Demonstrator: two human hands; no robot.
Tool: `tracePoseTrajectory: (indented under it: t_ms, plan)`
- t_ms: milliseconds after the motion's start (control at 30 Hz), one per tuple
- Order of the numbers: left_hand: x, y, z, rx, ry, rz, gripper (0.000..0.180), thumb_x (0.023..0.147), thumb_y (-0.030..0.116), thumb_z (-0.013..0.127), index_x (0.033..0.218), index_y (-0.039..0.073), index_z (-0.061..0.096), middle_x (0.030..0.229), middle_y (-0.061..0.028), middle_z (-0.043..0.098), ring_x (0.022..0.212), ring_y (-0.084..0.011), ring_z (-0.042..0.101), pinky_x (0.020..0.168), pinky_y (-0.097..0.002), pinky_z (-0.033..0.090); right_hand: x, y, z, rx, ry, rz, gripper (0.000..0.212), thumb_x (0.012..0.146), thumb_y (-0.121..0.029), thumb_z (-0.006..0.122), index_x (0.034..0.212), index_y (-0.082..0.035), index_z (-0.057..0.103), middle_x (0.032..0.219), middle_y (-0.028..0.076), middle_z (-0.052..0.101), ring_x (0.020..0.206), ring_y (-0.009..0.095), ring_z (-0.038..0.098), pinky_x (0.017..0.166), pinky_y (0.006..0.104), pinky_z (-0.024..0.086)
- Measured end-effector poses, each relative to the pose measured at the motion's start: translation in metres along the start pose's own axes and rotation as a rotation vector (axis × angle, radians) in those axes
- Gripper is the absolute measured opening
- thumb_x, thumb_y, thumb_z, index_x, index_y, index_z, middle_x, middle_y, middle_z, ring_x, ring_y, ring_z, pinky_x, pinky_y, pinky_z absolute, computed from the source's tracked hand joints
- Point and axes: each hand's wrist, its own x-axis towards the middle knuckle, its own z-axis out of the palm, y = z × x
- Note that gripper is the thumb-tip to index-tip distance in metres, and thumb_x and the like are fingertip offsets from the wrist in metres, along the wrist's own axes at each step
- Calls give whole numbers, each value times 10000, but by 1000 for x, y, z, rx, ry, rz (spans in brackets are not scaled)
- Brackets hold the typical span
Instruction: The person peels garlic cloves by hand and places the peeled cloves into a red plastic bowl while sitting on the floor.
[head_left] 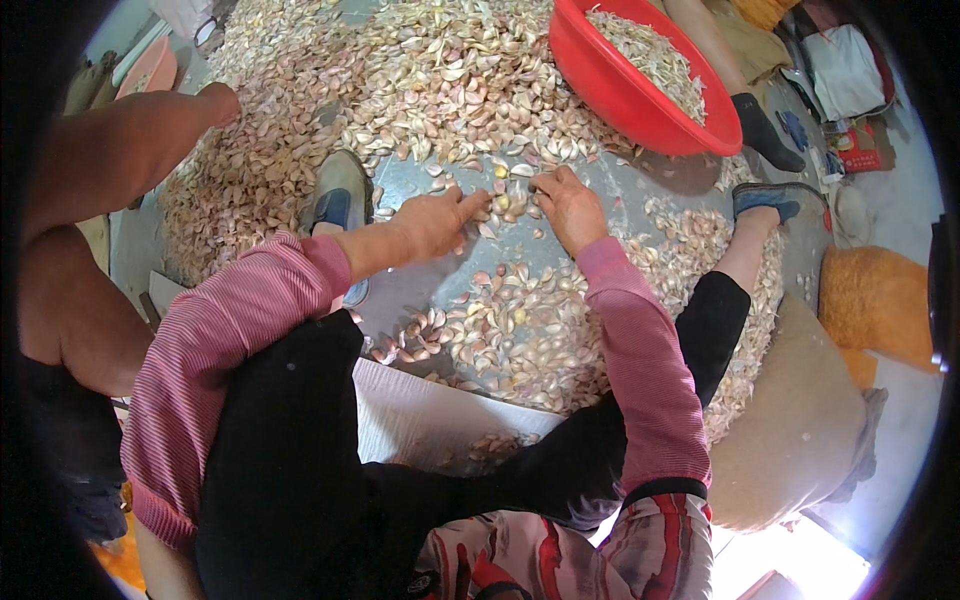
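Garlic cloves lie in a small loose group point(512, 198) on the grey surface point(420, 275) between my two hands. My left hand point(436, 222) reaches in from the left with its fingers apart, the tips at the edge of this group. From the right comes my right hand point(572, 210), its fingers bent and drawn together by the cloves. Whatever its fingertips may hold is hidden. Closer to me spreads another patch of cloves point(520, 325). A far larger heap of cloves point(440, 80) covers the surface beyond my hands.
A red basin point(640, 100) of pale peelings or stems stands at the far right. Another person's arm point(130, 140) reaches in at left, near a shoe point(340, 190). A dark-socked foot point(768, 135) is beyond the basin. Tan point(790, 420) and orange sacks point(875, 310) stand at right.
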Motion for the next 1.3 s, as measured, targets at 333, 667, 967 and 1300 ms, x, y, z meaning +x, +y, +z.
tracePoseTrajectory:
  t_ms: [333, 667, 967, 1300]
  plan:
    - [-3, 5, 32, -183, -17, 75, 742, 797, 134, 682, 1419, 98, 279, 1139, -229, 611, 971, -386, 641, 811, -442, 526, 10, -35, 4, 15, 68, -103, 243, 860, -147, 613, 1100, -131, 650, 966, 140, 607, 869, 326, 648, 760, 441, 527]
    - [-3, -30, 32, -210, 249, -18, 373, 828, 155, 649, 1182, 42, 614, 883, -159, 687, 694, -264, 684, 636, -332, 537, -6, -31, -10, 708, -70, 437, 197, 902, -164, 616, 1036, -47, 700, 863, 105, 710, 700, 178, 667, 605, 305, 519]
    - [-15, 23, 8, -1232, -368, -118, 228, 913, 162, 613, 1041, -26, 624, 778, -107, 673, 588, -192, 667, 533, -301, 558, -91, -93, -4, 1079, -133, 356, 121, 911, -56, 611, 984, 34, 644, 927, 63, 693, 740, 119, 680, 640, 232, 566]
    - [8, -6, 61, -635, -838, -205, 114, 886, 30, 577, 939, -47, 642, 808, -172, 691, 618, -274, 694, 517, -347, 592, -6, -29, 12, -26, -26, -83, 321, 813, -136, 699, 1100, -42, 589, 1015, 178, 620, 847, 338, 634, 737, 425, 520]
